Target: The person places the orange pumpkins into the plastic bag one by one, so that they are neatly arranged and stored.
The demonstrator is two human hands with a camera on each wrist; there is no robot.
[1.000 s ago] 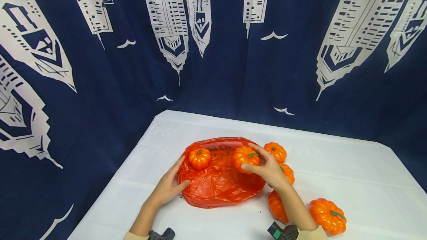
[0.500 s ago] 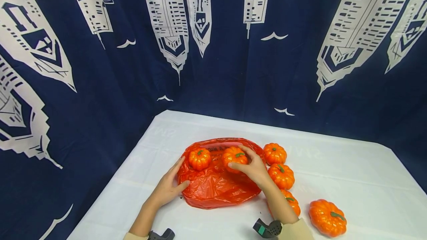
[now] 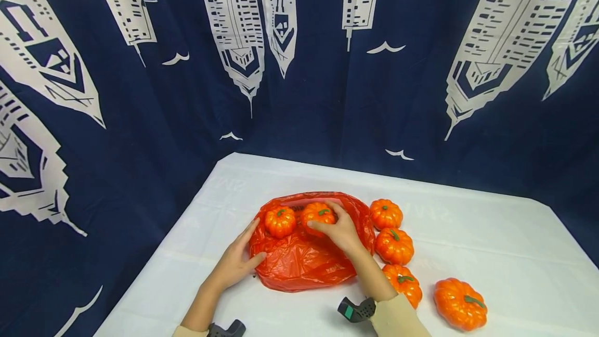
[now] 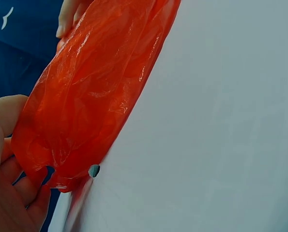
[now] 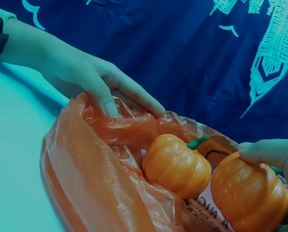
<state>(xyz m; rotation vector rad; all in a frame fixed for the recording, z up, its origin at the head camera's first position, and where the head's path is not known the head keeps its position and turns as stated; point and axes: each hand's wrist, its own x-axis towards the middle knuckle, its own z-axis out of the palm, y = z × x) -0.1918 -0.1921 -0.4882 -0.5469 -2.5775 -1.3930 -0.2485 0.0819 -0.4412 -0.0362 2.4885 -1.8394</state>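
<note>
A red plastic bag [image 3: 304, 269] lies with its mouth spread wide on the white table. Inside it, towards the left, sits a small orange pumpkin [image 3: 280, 222] with a green stem. My right hand [image 3: 339, 228] grips a second small pumpkin [image 3: 314, 216] by thumb and fingers, within the bag's mouth and close beside the first. In the right wrist view the thumb presses on this held pumpkin [image 5: 248, 198]. My left hand [image 3: 236, 261] rests on the bag's left rim, fingers extended and thumb apart; its lower fingers partly show behind the bag in the left wrist view.
Right of the bag, three pumpkins stand in a rough row: a far one [image 3: 386, 214], a middle one [image 3: 394, 246] and a near one [image 3: 403, 285]. A larger pumpkin [image 3: 460, 304] lies further right. A dark blue printed cloth [image 3: 309, 118] hangs behind the white table [image 3: 491, 243].
My right hand has carried its pumpkin leftwards across the bag's mouth, closer to the first pumpkin. The pumpkins at the right are less covered by my arm. My left hand stays in place.
</note>
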